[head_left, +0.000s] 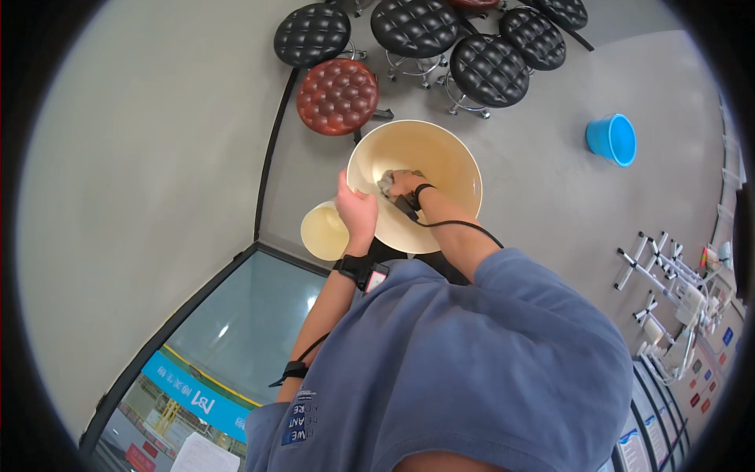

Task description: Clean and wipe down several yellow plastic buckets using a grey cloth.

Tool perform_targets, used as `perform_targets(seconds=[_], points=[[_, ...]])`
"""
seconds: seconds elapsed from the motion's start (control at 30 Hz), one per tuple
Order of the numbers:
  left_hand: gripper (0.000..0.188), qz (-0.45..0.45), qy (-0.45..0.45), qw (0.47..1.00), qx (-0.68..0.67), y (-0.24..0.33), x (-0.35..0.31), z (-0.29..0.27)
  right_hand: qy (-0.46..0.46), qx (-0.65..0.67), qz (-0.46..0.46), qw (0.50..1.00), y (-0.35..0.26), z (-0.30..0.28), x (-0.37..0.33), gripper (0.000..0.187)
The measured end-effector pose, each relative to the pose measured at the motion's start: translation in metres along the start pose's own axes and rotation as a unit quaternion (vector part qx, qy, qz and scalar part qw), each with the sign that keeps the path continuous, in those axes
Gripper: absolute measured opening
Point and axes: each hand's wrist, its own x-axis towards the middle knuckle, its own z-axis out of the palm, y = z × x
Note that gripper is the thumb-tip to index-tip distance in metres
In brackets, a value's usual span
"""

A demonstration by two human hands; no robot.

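Note:
A large cream bin (440, 149) stands in front of me with its mouth toward me. My left hand (358, 211) grips its left rim, the thumb up along the edge and the fingers wrapped over the wall. Inside the bin, my right hand (405, 185) presses a grey cloth (385, 182) against the inner wall, its fingers closed on the crumpled fabric. A smaller cream bin (321, 233) sits just left of the large one, close to my left wrist. Black straps with devices and a cable circle both wrists.
Several round stools with black tufted seats (489, 71) and a red one (337, 97) cluster beyond the bin. A blue bucket (610, 140) stands on the floor at the right. The grey wall (157, 157) and a glass panel (244, 315) lie at the left; white metal stands (653, 267) are at far right.

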Motion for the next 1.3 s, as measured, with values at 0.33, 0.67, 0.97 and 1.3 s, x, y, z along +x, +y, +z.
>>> perform_targets(seconds=[0.33, 0.67, 0.97, 1.3], points=[[0.04, -0.012, 0.017, 1.0, -0.02, 0.011, -0.006, 0.007, -0.218, 0.236, 0.065, 0.945, 0.016, -0.011, 0.001, 0.022], [0.04, -0.018, 0.044, 0.999, -0.02, -0.005, 0.0, 0.001, -0.236, 0.256, 0.065, 0.935, -0.024, -0.021, -0.067, 0.054], [0.04, -0.002, 0.007, 1.0, -0.02, 0.003, 0.001, 0.0, 0.055, 0.148, -0.06, 0.986, 0.021, 0.021, 0.01, 0.058], [0.036, -0.037, 0.083, 0.994, -0.063, -0.024, 0.003, -0.001, -0.274, 0.267, -0.084, 0.92, -0.059, -0.024, -0.106, 0.054]])
